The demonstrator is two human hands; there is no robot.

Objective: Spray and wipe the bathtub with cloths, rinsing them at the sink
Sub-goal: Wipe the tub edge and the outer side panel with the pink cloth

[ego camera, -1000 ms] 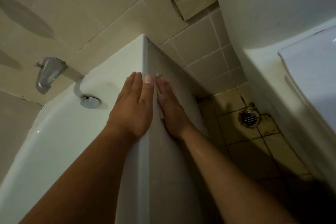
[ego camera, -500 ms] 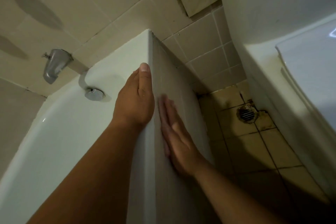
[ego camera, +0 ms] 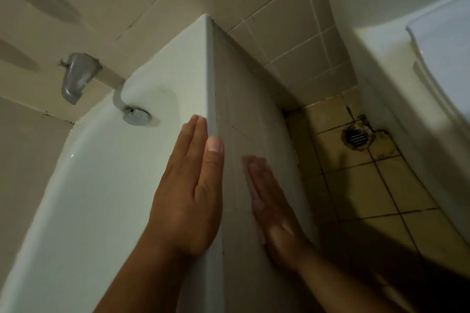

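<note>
A grey spout (ego camera: pixel 76 76) juts from the tiled wall above the white bathtub (ego camera: pixel 101 185), which fills the lower left. The left hand (ego camera: pixel 188 198) lies flat on the tub's rim with straight fingers. The right hand (ego camera: pixel 272 216), blurred, presses flat against the tub's outer panel (ego camera: pixel 244 99). A floor drain (ego camera: pixel 357 138) sits further right.

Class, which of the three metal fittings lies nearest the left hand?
The round chrome cap on the tub's inner wall; the spout sits higher, the floor drain beyond the right hand.
</note>
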